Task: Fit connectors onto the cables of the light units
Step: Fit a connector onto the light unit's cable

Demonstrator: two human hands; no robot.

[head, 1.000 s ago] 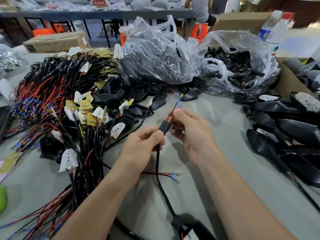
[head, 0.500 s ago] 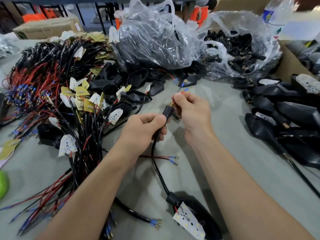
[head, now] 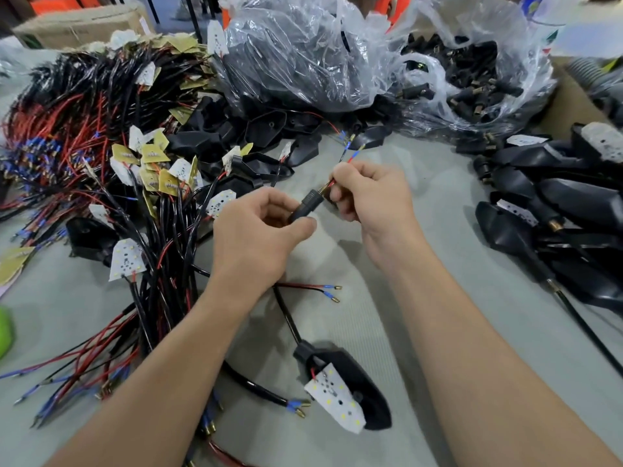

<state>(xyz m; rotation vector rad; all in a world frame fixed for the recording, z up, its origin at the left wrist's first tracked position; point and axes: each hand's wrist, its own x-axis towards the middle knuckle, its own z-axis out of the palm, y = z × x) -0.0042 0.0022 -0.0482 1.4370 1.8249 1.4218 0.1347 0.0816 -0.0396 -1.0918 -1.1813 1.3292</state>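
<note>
Between left hand [head: 256,241] and right hand [head: 374,193], connector [head: 308,205] on cable [head: 290,318] — base hidden

No text, brand, number or sign can be read. Faint dark printing shows on the side of the cardboard box [head: 84,26], far beyond the left hand [head: 256,237], but it is too blurred to make out. The gold circuit boards [head: 153,155], beyond that hand and to its left, carry small markings that cannot be deciphered. A bottle label [head: 551,38], well beyond the right hand [head: 374,193] and to its right, shows red and green patches with no legible characters. The white LED board [head: 337,402], on the worktop between the forearms, shows dots only.
</note>
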